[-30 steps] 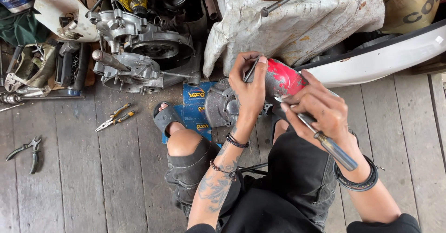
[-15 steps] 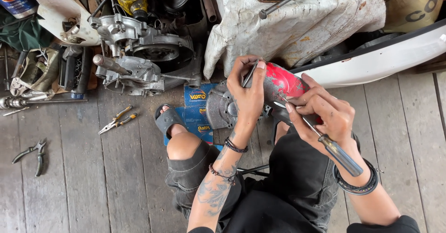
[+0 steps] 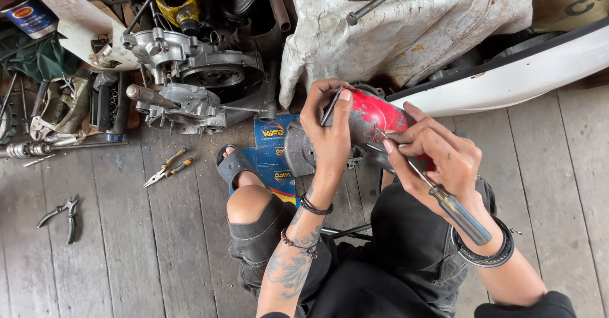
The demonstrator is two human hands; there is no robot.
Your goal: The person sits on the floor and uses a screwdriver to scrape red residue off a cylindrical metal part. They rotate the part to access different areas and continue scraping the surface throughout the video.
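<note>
A red and grey metal engine part (image 3: 374, 118) rests on my lap, in front of my knees. My left hand (image 3: 330, 128) grips its left upper edge, with a thin dark metal strip pinched under the fingers. My right hand (image 3: 438, 159) holds a screwdriver (image 3: 444, 201) with a dark blue handle. The screwdriver's shaft points up and left, and its tip meets the red surface. Both wrists wear dark bracelets. My left knee and sandalled foot (image 3: 238, 166) sit below and left of the part.
A bare aluminium engine casing (image 3: 190, 83) lies on the plank floor at upper left. Yellow-handled pliers (image 3: 166, 168) and dark pliers (image 3: 60, 211) lie to the left. A blue carton (image 3: 273, 150) is under the part. A dirty white cloth (image 3: 406, 26) and a white body panel (image 3: 526, 71) are behind.
The view has shifted a little. Both hands stay on the red part, with the screwdriver tip still against it.
</note>
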